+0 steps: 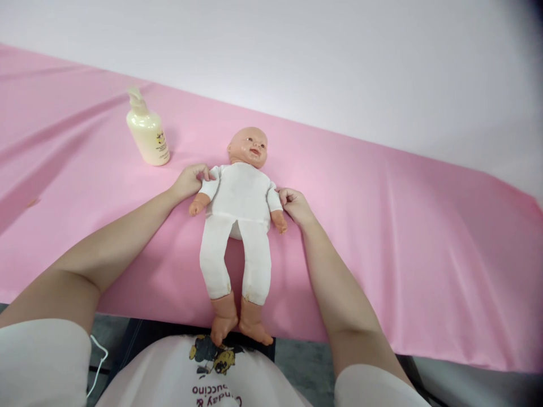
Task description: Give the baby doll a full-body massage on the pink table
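A baby doll [241,195] with a bald plastic head and a white cloth body lies on its back, its feet over the table's near edge. At the doll's arm on the left of the view, my left hand [192,182] is closed, fingertips pinching the white sleeve [211,183]. My right hand [298,207] is closed too, thumb and fingers at the other white sleeve [274,198] near the upper arm. Both of the doll's arms rest down beside its trunk. The fingertips are partly hidden by curled fingers.
A cream-coloured pump bottle [148,135] stands up and to the left of the doll. The pink cloth [407,237] covers the table and has folds at left and right. A white wall [318,56] rises behind it. A white cord [102,357] hangs at lower left.
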Action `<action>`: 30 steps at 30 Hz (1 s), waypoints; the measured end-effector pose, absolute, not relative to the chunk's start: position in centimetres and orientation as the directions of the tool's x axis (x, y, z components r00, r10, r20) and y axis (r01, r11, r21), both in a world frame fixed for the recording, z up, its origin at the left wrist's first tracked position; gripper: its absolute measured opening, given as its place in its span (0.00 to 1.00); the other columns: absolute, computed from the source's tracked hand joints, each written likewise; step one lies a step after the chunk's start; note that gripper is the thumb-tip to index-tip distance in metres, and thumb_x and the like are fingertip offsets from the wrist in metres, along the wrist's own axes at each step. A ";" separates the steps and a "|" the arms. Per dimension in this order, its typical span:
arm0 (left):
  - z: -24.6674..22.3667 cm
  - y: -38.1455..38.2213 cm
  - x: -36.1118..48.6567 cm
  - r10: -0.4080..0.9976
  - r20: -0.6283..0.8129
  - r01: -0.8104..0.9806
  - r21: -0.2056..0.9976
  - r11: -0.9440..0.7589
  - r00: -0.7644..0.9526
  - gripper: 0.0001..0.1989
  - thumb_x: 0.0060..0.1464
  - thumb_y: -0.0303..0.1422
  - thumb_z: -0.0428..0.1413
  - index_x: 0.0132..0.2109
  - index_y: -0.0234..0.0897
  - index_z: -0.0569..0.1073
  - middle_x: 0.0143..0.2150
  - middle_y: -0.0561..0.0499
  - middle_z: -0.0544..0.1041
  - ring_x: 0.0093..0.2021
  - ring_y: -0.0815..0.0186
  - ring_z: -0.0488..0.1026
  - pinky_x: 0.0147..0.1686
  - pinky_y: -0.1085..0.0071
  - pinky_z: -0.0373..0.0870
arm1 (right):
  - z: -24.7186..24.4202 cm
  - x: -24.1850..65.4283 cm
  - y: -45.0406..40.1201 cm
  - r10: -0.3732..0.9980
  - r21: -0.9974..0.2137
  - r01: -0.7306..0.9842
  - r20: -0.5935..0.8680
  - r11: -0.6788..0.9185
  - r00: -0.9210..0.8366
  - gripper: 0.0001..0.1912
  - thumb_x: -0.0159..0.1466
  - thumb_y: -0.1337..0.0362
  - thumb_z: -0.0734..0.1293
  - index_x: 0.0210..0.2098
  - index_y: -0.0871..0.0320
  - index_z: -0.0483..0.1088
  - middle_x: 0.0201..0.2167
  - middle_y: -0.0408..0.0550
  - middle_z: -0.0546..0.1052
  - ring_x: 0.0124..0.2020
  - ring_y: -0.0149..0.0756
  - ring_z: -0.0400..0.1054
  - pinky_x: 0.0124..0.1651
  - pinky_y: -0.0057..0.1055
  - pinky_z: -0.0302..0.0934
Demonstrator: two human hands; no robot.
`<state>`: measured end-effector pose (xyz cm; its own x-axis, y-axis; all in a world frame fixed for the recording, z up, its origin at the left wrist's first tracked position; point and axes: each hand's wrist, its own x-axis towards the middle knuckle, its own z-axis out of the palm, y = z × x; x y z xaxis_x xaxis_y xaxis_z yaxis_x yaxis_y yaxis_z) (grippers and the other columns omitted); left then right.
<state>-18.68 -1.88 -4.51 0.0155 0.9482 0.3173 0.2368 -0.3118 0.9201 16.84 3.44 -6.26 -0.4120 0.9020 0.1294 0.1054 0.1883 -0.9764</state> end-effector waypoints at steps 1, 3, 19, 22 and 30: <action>-4.6 -1.9 -18.7 0.954 0.300 0.205 0.934 -0.293 -0.004 0.06 0.39 0.27 0.58 0.27 0.37 0.68 0.34 0.49 0.80 0.39 0.63 0.78 0.45 0.63 0.73 | -6.3 16.8 3.5 0.905 -0.982 0.076 0.126 0.171 -0.406 0.08 0.44 0.69 0.65 0.19 0.56 0.58 0.30 0.42 0.73 0.46 0.37 0.71 0.54 0.36 0.64; -4.7 -1.8 -18.6 0.961 0.276 0.162 0.950 -0.269 -0.023 0.07 0.39 0.27 0.59 0.31 0.37 0.70 0.37 0.48 0.81 0.41 0.62 0.78 0.45 0.63 0.73 | -6.4 16.8 3.6 0.911 -0.989 0.038 0.118 0.145 -0.395 0.08 0.45 0.68 0.68 0.24 0.55 0.63 0.31 0.41 0.74 0.41 0.35 0.71 0.52 0.37 0.66; -4.6 -1.6 -18.5 0.955 0.263 0.091 0.963 -0.252 -0.135 0.20 0.51 0.36 0.61 0.46 0.43 0.58 0.34 0.55 0.78 0.30 0.68 0.76 0.34 0.70 0.70 | -6.8 15.4 3.2 0.925 -0.922 0.125 0.345 0.366 -0.159 0.31 0.61 0.43 0.68 0.56 0.46 0.52 0.47 0.45 0.73 0.42 0.34 0.73 0.50 0.36 0.70; -4.5 -1.7 -18.5 0.951 0.277 0.165 0.953 -0.254 -0.137 0.18 0.53 0.35 0.59 0.47 0.42 0.60 0.32 0.57 0.77 0.28 0.70 0.73 0.32 0.72 0.68 | -6.3 15.3 2.4 0.900 -0.868 0.241 0.415 0.435 -0.131 0.30 0.66 0.47 0.64 0.60 0.46 0.48 0.43 0.45 0.72 0.39 0.34 0.72 0.50 0.36 0.69; -3.8 -2.2 -18.1 0.942 0.299 0.400 0.890 -0.218 -0.153 0.18 0.55 0.36 0.57 0.52 0.39 0.70 0.44 0.50 0.78 0.39 0.66 0.74 0.44 0.68 0.71 | -5.8 15.3 2.4 0.905 -0.791 0.440 0.364 0.425 -0.219 0.34 0.68 0.42 0.59 0.67 0.52 0.56 0.61 0.57 0.69 0.54 0.44 0.69 0.59 0.46 0.66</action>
